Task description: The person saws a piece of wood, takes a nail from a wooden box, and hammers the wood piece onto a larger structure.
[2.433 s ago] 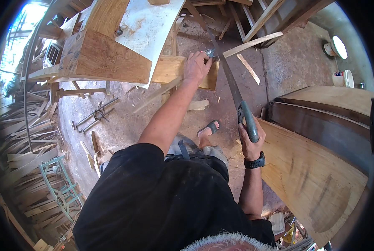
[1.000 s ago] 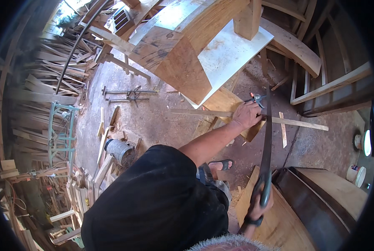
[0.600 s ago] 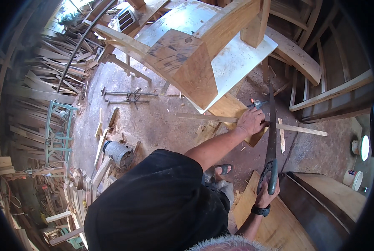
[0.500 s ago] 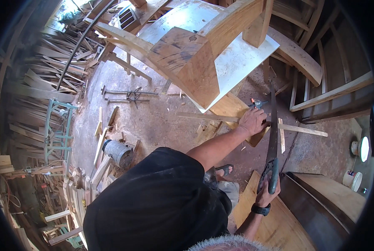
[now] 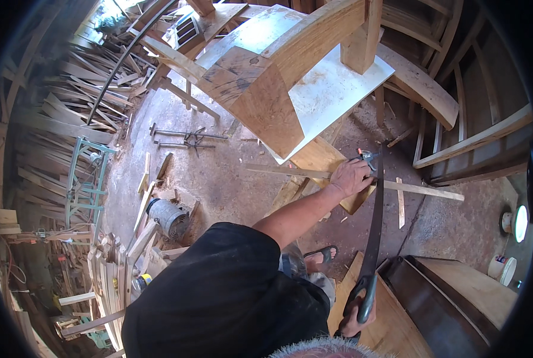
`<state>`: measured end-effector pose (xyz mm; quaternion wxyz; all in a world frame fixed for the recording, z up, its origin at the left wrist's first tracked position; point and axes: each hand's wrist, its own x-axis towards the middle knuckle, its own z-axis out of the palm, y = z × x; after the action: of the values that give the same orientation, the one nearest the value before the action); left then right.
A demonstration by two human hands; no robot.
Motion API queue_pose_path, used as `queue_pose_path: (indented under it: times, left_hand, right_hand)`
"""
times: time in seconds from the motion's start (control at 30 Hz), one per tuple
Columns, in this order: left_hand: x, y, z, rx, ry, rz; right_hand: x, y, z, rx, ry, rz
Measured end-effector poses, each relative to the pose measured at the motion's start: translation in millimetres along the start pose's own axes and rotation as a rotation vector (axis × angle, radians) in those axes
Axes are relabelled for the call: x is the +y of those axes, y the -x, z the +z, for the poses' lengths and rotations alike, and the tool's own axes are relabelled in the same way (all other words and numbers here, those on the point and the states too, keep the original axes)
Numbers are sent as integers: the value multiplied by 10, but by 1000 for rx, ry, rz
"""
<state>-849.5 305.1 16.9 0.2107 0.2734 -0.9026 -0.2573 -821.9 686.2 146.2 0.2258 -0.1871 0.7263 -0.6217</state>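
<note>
The handsaw [image 5: 374,227] has a dark grey blade and a grey-green handle with black edging. The board [image 5: 329,173] is pale tan, its grain running in fine streaks. The big timber block [image 5: 266,101] above shows a reddish-brown end face with dark stains. The sheet [image 5: 332,89] beneath is off-white and dusty. The shirt [image 5: 225,292] is plain black. The floor [image 5: 219,179] is grey-brown. A metal frame [image 5: 84,179] is faded green.

A small white tub [image 5: 503,267] with coloured label, far right floor.
</note>
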Motion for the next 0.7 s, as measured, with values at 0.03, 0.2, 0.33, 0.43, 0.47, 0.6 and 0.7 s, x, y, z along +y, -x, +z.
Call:
queue_pose_path:
  times: [0.03,0.2,0.33,0.43,0.47,0.6,0.7]
  left_hand:
    - [6,-4,-9,9,-3,15]
    - [29,-19,-47,36,-18,28]
    - [12,-22,-23,101,-8,17]
    - [-18,-31,22,18,7,4]
    - [-28,-45,18,19,-27,13]
    - [17,-44,-12,-60,-51,-23]
    - [47,-54,-36,-45,-57,-24]
  right_hand:
    - [58,-153,45,9,62,36]
    - [378,-927,358,-42,-72,148]
    - [182,-335,129,-37,65,107]
    - [-87,42,-142,-101,173,105]
    - [-92,-16,-98,-55,217,9]
    - [110,-903,337,-139,245,63]
    - [164,-1079,514,-104,95,28]
